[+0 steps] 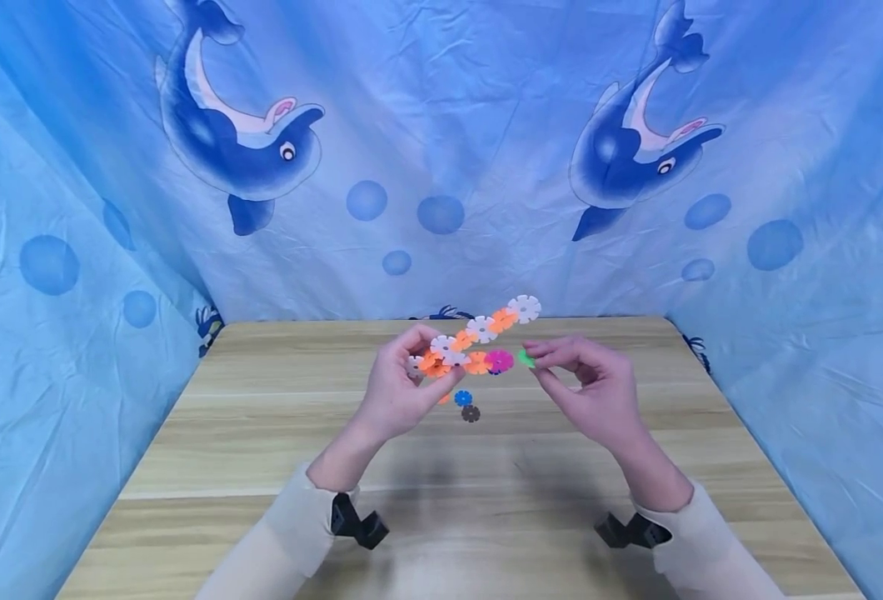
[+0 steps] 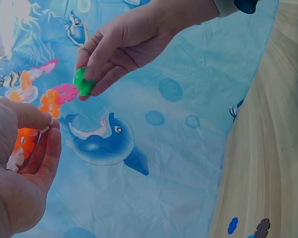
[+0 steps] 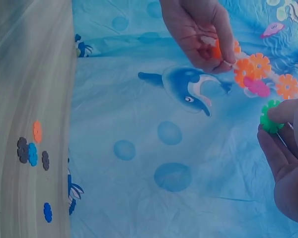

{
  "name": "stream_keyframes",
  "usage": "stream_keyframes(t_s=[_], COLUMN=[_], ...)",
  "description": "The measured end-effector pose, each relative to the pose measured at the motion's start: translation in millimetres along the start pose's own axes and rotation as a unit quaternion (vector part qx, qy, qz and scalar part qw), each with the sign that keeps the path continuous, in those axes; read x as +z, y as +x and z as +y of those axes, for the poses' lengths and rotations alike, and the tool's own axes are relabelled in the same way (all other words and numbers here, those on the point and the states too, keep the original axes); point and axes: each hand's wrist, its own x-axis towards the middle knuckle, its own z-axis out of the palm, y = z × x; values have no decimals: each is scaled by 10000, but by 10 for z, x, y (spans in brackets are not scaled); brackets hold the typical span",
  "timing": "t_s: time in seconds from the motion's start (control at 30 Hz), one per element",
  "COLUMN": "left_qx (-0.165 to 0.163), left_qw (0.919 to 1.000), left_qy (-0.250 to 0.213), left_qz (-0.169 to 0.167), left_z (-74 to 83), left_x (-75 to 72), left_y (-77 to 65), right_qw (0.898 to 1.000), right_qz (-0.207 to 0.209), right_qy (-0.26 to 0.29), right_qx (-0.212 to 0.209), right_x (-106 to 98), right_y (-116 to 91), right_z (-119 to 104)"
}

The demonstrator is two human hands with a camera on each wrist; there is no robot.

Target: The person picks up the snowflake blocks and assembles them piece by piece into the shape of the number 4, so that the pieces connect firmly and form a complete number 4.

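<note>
My left hand (image 1: 404,387) grips a chain of notched plastic discs (image 1: 481,330), held above the table. White and orange discs alternate along its upper branch, which slants up to the right. A lower branch has an orange disc (image 2: 50,104) and ends in a magenta disc (image 1: 498,360). Between thumb and fingertips my right hand (image 1: 595,387) pinches a green notched disc (image 3: 271,116). In the head view a small gap separates the green disc from the magenta one. Some of the chain is hidden behind the left fingers.
On the wooden table (image 1: 261,467), beneath the hands, lie loose discs: a blue one (image 1: 463,398), a dark brown one (image 1: 471,413) and an orange one (image 3: 37,131). Another blue disc (image 3: 48,212) lies apart. A blue dolphin-print curtain (image 1: 441,100) encloses the back and sides.
</note>
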Motion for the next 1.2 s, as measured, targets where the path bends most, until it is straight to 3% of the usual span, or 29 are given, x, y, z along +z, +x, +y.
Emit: stream_keyframes(t_s=[0.47, 0.77, 1.0, 1.2], left_qx=[-43, -62, -75, -32], left_qw=[10000, 9997, 9982, 9980], left_qy=[36, 179, 523, 517], left_qz=[21, -132, -283, -375], left_z=[-7, -18, -6, 2], left_x=[7, 21, -7, -8], left_y=[8, 13, 21, 26], right_qw=[9994, 9971, 9930, 9907], right_qz=[-171, -380, -453, -466], right_qy=[-262, -627, -970, -1091], right_qx=[-149, -222, -509, -673], right_x=[27, 6, -30, -50], right_y=[31, 34, 56, 64], right_z=[-47, -60, -69, -67])
